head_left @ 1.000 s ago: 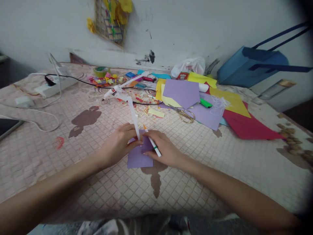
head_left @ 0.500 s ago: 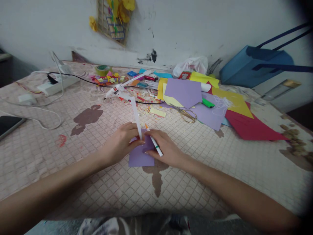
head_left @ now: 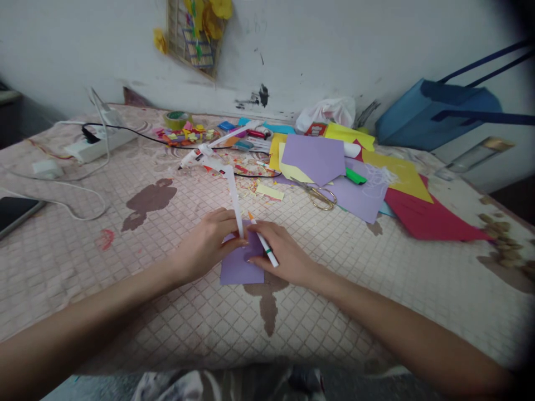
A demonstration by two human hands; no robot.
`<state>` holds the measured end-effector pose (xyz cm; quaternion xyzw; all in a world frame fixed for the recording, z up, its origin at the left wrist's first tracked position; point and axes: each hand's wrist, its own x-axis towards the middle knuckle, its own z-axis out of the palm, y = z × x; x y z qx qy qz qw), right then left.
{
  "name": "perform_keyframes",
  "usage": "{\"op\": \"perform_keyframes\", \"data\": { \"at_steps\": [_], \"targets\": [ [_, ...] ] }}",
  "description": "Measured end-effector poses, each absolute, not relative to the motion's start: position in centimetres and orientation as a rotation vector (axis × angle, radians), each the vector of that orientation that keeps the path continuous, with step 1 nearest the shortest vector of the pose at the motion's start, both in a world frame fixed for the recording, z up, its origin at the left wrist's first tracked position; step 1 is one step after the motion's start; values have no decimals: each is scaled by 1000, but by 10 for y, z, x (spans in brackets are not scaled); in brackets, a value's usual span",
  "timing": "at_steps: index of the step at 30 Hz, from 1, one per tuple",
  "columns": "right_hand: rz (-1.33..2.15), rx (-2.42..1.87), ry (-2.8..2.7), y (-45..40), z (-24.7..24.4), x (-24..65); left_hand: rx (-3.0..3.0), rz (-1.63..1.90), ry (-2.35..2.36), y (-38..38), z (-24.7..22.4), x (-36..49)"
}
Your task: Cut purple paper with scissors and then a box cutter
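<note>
A flat, smooth, rectangular sheet of purple paper [head_left: 241, 271] lies on the desk [head_left: 179, 323], which is covered in diamond-patterned cloth. Over the sheet, the right hand [head_left: 285, 250], fingers bent, holds a slim white cylindrical marker with an orange tip [head_left: 266, 245] at a slant; the left hand [head_left: 208, 240] curls thumb and fingers nearly together at the lower end of a narrow white strip [head_left: 234, 195], grip uncertain. Farther off lie gold-handled metal scissors [head_left: 313, 192] and a white glue gun [head_left: 214, 162].
</note>
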<state>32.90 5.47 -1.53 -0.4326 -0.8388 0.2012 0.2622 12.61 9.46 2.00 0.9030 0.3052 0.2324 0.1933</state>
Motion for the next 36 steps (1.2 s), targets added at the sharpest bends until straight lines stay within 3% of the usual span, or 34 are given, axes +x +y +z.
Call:
{"op": "perform_keyframes", "data": {
  "at_steps": [14,26,36],
  "targets": [
    [547,-1145,-2254,55,-18,329,2511,679,829,94,18,127],
    [1115,-1118,-1432,66,-5,339,2469,658,830,98,20,126],
    [1243,-1031,-1376,71,-14,329,2432,595,891,98,24,122]
  ]
}}
